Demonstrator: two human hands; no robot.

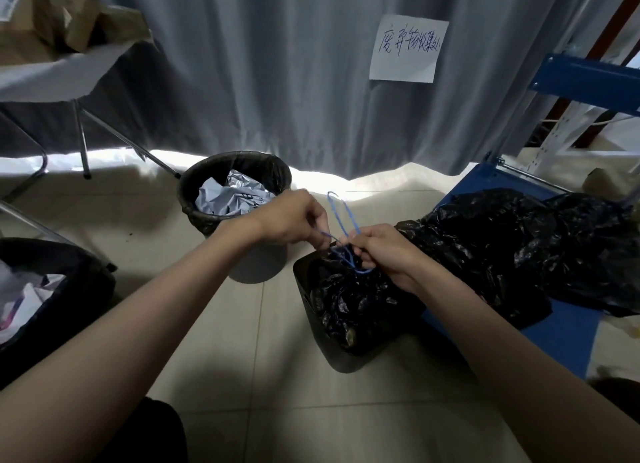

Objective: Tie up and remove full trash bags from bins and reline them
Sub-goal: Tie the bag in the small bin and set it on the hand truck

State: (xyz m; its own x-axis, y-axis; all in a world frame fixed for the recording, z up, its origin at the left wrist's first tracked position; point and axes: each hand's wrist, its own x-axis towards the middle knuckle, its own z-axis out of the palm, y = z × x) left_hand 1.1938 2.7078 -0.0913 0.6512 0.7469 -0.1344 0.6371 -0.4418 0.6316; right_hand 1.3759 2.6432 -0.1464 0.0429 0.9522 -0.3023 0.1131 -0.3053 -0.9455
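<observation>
Left bin (52,310) at the near left edge, lined black, paper inside. Centre-right: square bin (349,352) on the tile floor, its black bag (349,300) gathered at the top. Both hands work the blue drawstring (341,217) above it — left hand (294,220) pinches one strand, right hand (384,251) pinches the loops, one loop sticking up between them. Loose black bags (519,248) lie on a blue cart (568,338) just right. Farther back, round bin (235,192) full of paper — then grey curtain (277,64) with a handwritten sign (408,49).

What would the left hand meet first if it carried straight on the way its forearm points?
Most likely the right hand: the left hand points toward it, both pinching the blue drawstring above the black bag. Depth is unclear.
</observation>
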